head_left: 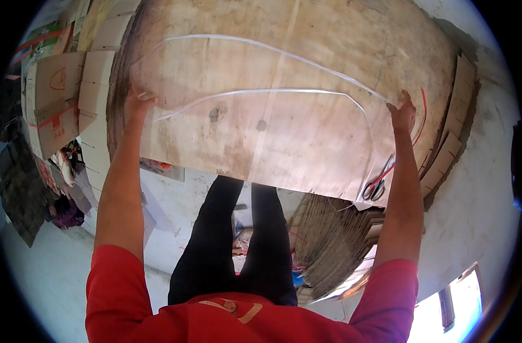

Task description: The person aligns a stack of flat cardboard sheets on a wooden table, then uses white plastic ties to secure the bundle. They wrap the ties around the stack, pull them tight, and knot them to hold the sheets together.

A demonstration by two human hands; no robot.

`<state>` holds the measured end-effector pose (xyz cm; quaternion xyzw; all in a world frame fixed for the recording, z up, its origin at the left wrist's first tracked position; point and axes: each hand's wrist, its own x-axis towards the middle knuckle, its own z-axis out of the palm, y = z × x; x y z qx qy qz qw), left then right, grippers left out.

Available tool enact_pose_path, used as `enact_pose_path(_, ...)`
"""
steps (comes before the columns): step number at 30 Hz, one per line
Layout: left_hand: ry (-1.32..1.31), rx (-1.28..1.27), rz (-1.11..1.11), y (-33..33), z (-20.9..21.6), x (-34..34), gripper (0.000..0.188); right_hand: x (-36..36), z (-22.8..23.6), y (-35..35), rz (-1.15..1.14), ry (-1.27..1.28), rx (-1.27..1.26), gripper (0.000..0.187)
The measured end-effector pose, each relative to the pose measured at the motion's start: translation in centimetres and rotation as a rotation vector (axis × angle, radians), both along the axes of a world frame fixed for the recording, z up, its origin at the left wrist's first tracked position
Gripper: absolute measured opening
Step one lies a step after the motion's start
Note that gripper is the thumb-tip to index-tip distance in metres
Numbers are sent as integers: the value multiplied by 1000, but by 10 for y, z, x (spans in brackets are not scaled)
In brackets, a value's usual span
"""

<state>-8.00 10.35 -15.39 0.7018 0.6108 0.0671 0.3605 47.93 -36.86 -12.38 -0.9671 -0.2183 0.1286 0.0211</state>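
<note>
White strip [272, 90]: on the desk [329, 151] in two long bends between the hands; a hard tug might twist it into a knot.
Right hand [404, 113]: the top bend reaches its thumb; I cannot tell if it pinches. A loose hold could let the strip slip.
Left hand [139, 103]: fingers curled by the desk's left side; I cannot tell if they grip.
Scissors [373, 191]: near the front edge; a bump from the right arm could knock them off.
Red strip [425, 107]: just beside the right hand; a wide sweep could tangle both strips.

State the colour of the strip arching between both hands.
The strip is white, best seen in head view.
</note>
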Motion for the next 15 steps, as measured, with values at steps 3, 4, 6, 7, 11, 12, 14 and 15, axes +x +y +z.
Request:
enact_pose_path(3,209,235,-93,-10,18,-3,90,-13,8,14,260,-244,76,58)
enact_pose_path(4,352,386,-112,-19,28,2,87,-26,17,24,316,-256,93,58)
enact_pose_path(6,455,616,-216,-38,40,13,79,-57,22,40,421,-304,98,49)
enact_pose_path(7,414,683,-303,-51,40,18,74,-68,26,46,523,-196,169,41)
enact_pose_path(11,152,565,-676,-119,48,79,54,-126,16,58,473,-64,228,31)
enact_pose_path(12,117,474,-741,-130,52,90,48,-133,10,54,447,-65,220,30)
enact_pose_path(14,127,368,-725,-136,48,85,39,-146,-1,43,435,-23,221,29)
enact_pose_path(15,128,316,-716,-140,45,81,34,-150,-5,36,445,16,230,29)
